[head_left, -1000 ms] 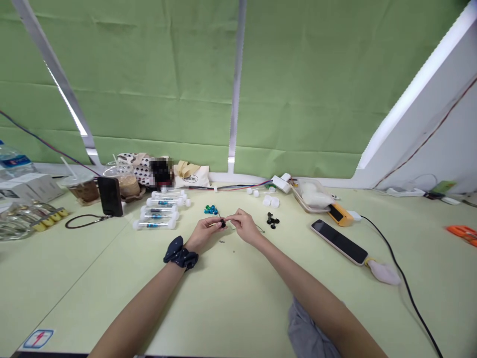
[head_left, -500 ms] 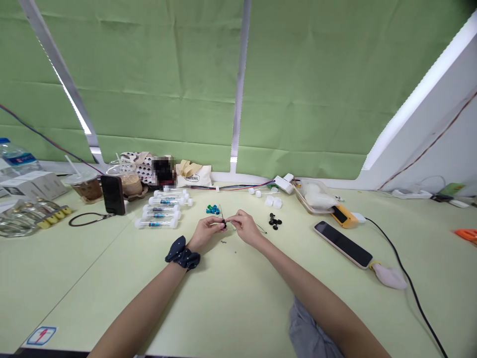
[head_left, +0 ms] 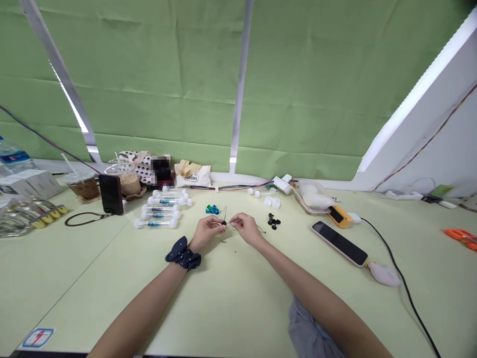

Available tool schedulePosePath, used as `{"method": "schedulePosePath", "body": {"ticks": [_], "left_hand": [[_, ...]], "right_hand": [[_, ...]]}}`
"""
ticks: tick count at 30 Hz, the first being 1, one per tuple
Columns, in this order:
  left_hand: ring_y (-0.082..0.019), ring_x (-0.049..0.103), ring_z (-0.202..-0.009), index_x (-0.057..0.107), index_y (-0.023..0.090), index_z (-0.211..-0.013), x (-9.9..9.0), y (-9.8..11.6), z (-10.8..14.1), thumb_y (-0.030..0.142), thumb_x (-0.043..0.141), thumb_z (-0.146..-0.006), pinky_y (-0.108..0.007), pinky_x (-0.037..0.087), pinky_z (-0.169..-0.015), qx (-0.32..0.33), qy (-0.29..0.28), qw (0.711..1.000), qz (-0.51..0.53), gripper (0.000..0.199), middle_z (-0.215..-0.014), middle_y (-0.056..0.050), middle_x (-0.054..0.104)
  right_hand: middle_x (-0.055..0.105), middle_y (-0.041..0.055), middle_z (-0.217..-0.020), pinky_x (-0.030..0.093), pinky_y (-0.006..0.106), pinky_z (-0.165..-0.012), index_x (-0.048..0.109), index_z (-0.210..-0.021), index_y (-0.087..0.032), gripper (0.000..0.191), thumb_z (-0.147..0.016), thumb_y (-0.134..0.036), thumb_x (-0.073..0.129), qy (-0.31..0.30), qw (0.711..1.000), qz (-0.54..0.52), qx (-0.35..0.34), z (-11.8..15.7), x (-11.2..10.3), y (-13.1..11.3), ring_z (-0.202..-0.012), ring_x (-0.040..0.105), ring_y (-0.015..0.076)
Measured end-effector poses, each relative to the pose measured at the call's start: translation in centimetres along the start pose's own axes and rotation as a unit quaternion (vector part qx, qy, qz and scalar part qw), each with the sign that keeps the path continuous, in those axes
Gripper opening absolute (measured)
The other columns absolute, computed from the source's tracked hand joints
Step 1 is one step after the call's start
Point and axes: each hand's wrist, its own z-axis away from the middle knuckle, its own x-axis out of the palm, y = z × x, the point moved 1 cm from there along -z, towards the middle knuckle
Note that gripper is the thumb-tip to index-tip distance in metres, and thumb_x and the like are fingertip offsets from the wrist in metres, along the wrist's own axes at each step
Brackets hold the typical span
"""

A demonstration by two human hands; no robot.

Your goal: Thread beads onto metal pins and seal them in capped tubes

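Between thumb and fingers, my left hand [head_left: 205,232] pinches a small round black piece [head_left: 224,223]. A thin dark cord [head_left: 225,213] rises from that piece. My right hand [head_left: 244,227], closed in a pinch, holds the cord just to the right of it, and a loose length trails out past the hand. Blue and green beads [head_left: 212,210] lie behind my left hand. To the right of my right hand is a cluster of black round pieces [head_left: 274,221]. Tiny bits [head_left: 223,241] rest on the table in front of the hands.
Several clear tubes with white caps [head_left: 156,223] lie left of the beads, near an upright phone [head_left: 111,194] and drink cups [head_left: 82,186]. White caps [head_left: 272,202] sit at the back. On the right are another phone [head_left: 340,243], a plastic tray [head_left: 313,196] and a black cable [head_left: 398,268].
My right hand has drawn slightly right, away from the black piece, and a stretch of cord now shows between the hands. My left hand keeps its pinch. The view has shifted slightly.
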Motion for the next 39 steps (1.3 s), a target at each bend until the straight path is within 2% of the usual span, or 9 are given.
{"method": "schedulePosePath", "body": {"ticks": [5,11,14,20,26,31,35,39], "left_hand": [[-0.013,0.060,-0.058,0.062,0.012,-0.078,0.3,0.0,0.0,0.028,0.078,-0.059,-0.028,0.047,-0.061,-0.007,-0.021,1.000,0.007,0.030,-0.066,-0.003,0.066],[-0.014,0.062,-0.058,0.060,0.011,-0.076,0.8,0.3,0.1,0.028,0.077,-0.060,-0.029,0.048,-0.061,-0.026,-0.017,0.999,0.013,0.028,-0.066,-0.004,0.067],[-0.015,0.063,-0.059,0.060,0.011,-0.076,0.8,0.2,0.1,0.026,0.077,-0.061,-0.029,0.049,-0.062,-0.028,-0.017,0.999,0.018,0.028,-0.067,-0.004,0.067],[-0.014,0.063,-0.059,0.060,0.012,-0.078,0.7,-0.2,0.1,0.024,0.076,-0.062,-0.029,0.048,-0.062,-0.017,-0.024,1.000,0.011,0.026,-0.069,-0.004,0.067],[-0.014,0.063,-0.060,0.059,0.012,-0.078,1.0,0.0,0.3,0.024,0.076,-0.062,-0.029,0.049,-0.062,-0.015,-0.033,0.999,0.006,0.026,-0.071,-0.004,0.068],[-0.015,0.063,-0.061,0.059,0.013,-0.079,1.1,0.1,0.3,0.025,0.076,-0.063,-0.030,0.049,-0.063,-0.011,-0.036,0.999,-0.004,0.026,-0.070,-0.004,0.068],[-0.015,0.063,-0.061,0.059,0.013,-0.079,1.1,0.0,0.4,0.026,0.076,-0.063,-0.030,0.049,-0.062,-0.016,-0.037,0.999,-0.013,0.027,-0.070,-0.004,0.068],[-0.014,0.062,-0.059,0.059,0.013,-0.079,1.1,-0.1,0.3,0.027,0.076,-0.063,-0.029,0.048,-0.060,-0.019,-0.027,0.999,-0.026,0.027,-0.071,-0.005,0.067]], "right_hand": [[0.056,0.0013,-0.073,0.042,0.026,-0.063,0.059,-0.074,-0.019,0.009,-0.076,-0.014,0.053,0.011,0.999,0.028,-0.034,0.4,0.2,0.3,-0.067,0.052,0.0133],[0.048,0.0047,-0.087,0.041,0.027,-0.068,0.054,-0.079,-0.018,0.015,-0.085,-0.014,0.040,0.035,0.988,0.096,-0.119,1.0,0.4,0.0,-0.075,0.050,0.0144],[0.046,0.0051,-0.089,0.040,0.027,-0.068,0.052,-0.081,-0.018,0.017,-0.087,-0.015,0.037,0.041,0.981,0.133,-0.137,1.2,0.5,-0.1,-0.075,0.048,0.0143],[0.048,0.0056,-0.092,0.037,0.029,-0.072,0.052,-0.078,-0.019,0.016,-0.087,-0.016,0.039,0.062,0.966,0.209,-0.135,1.3,0.6,0.1,-0.081,0.046,0.0167],[0.048,0.0053,-0.089,0.035,0.027,-0.068,0.051,-0.074,-0.018,0.020,-0.089,-0.020,0.038,0.055,0.966,0.223,-0.120,1.3,0.7,0.3,-0.078,0.046,0.0160],[0.049,0.0039,-0.084,0.036,0.026,-0.065,0.049,-0.067,-0.018,0.028,-0.091,-0.023,0.035,0.030,0.981,0.173,-0.086,1.1,0.7,0.2,-0.069,0.047,0.0135],[0.049,0.0015,-0.070,0.036,0.025,-0.064,0.047,-0.063,-0.019,0.028,-0.089,-0.022,0.037,0.005,0.992,0.119,-0.049,0.9,0.7,0.3,-0.066,0.047,0.0136],[0.053,0.0018,-0.074,0.036,0.026,-0.065,0.048,-0.072,-0.019,0.022,-0.088,-0.020,0.033,-0.001,0.994,0.103,-0.039,0.9,0.9,0.4,-0.069,0.048,0.0143]]}}
